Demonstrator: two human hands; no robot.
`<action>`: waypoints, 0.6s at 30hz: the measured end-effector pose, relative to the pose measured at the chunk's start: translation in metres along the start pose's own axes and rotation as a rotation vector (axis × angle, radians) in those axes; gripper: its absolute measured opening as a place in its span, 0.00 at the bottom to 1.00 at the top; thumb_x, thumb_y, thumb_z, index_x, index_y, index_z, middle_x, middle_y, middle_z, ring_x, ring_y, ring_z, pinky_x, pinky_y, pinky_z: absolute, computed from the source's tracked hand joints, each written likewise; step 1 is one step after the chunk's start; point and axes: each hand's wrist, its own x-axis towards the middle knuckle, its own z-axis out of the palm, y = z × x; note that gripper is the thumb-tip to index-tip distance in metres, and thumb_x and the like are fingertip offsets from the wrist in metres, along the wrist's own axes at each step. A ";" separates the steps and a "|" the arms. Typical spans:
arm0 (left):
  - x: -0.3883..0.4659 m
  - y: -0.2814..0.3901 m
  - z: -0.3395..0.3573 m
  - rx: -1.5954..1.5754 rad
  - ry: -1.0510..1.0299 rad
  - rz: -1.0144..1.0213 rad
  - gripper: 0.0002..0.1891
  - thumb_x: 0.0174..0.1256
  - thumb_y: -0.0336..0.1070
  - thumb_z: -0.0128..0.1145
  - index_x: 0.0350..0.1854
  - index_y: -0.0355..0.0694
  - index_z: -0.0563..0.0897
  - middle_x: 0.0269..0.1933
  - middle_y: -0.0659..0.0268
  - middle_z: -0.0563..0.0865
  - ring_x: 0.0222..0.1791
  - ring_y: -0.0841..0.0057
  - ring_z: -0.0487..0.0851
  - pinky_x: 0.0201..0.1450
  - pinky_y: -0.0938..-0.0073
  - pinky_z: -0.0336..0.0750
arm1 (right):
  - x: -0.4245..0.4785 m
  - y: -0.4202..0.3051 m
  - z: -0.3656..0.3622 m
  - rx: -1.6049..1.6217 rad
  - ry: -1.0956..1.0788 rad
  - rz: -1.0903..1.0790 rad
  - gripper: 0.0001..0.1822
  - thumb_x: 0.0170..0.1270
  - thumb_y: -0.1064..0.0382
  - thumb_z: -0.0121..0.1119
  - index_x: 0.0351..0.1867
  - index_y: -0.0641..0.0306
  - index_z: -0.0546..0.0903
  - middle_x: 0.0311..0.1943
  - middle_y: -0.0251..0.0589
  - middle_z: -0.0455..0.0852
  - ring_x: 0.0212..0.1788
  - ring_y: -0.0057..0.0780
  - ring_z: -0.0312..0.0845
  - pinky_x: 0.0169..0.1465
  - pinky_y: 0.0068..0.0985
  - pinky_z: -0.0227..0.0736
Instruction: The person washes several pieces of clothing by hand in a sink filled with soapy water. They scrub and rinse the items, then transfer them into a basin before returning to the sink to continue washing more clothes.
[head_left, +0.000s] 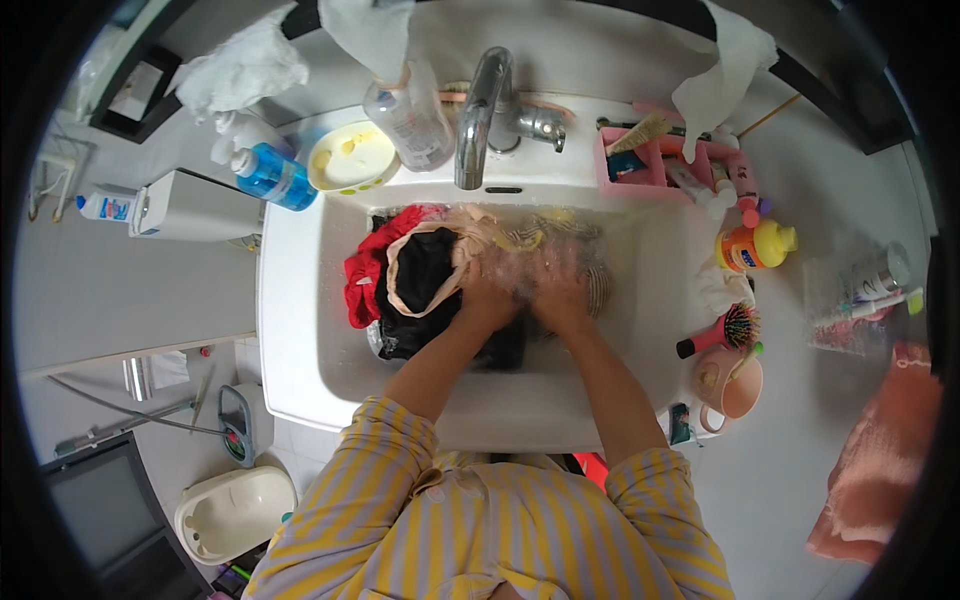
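A white washbasin (300, 330) holds cloudy water and a heap of wet clothes. My left hand (489, 294) is at the heap's right side, against a peach-edged garment (403, 294) with black cloth inside it; its fingertips are hidden by splashing water. My right hand (559, 292) lies in the water beside a striped cloth (598, 289), its fingers blurred and partly under water. Whether either hand grips cloth is unclear. Red cloth (363, 281) lies at the heap's left edge, black cloth (420, 334) below. Above the hands stands a chrome faucet (472, 142).
Along the basin's back rim are a blue bottle (279, 180), a soap dish (352, 161), a clear pump bottle (420, 127) and a pink organizer (649, 180). At right are a yellow-and-orange bottle (750, 246), a hairbrush (716, 334) and a pink mug (733, 386).
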 end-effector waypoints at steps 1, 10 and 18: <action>0.003 0.000 -0.006 0.017 0.004 -0.019 0.29 0.49 0.45 0.60 0.55 0.38 0.72 0.61 0.55 0.69 0.62 0.54 0.64 0.59 0.41 0.56 | 0.003 0.000 0.001 0.028 0.008 -0.006 0.33 0.54 0.59 0.55 0.64 0.56 0.64 0.69 0.41 0.55 0.70 0.53 0.43 0.62 0.56 0.54; -0.004 0.010 -0.131 -0.401 0.003 -0.313 0.08 0.54 0.34 0.54 0.36 0.42 0.80 0.35 0.59 0.84 0.42 0.66 0.82 0.43 0.64 0.74 | -0.008 -0.026 -0.063 -0.017 -0.204 0.050 0.23 0.57 0.58 0.56 0.56 0.58 0.73 0.64 0.47 0.62 0.67 0.51 0.51 0.61 0.49 0.58; -0.039 -0.059 -0.169 -0.548 0.461 -0.281 0.11 0.49 0.33 0.60 0.36 0.38 0.82 0.36 0.55 0.83 0.41 0.59 0.79 0.46 0.64 0.73 | 0.014 -0.121 -0.096 0.570 0.099 -0.150 0.11 0.58 0.60 0.55 0.29 0.67 0.80 0.23 0.44 0.82 0.28 0.38 0.80 0.35 0.31 0.72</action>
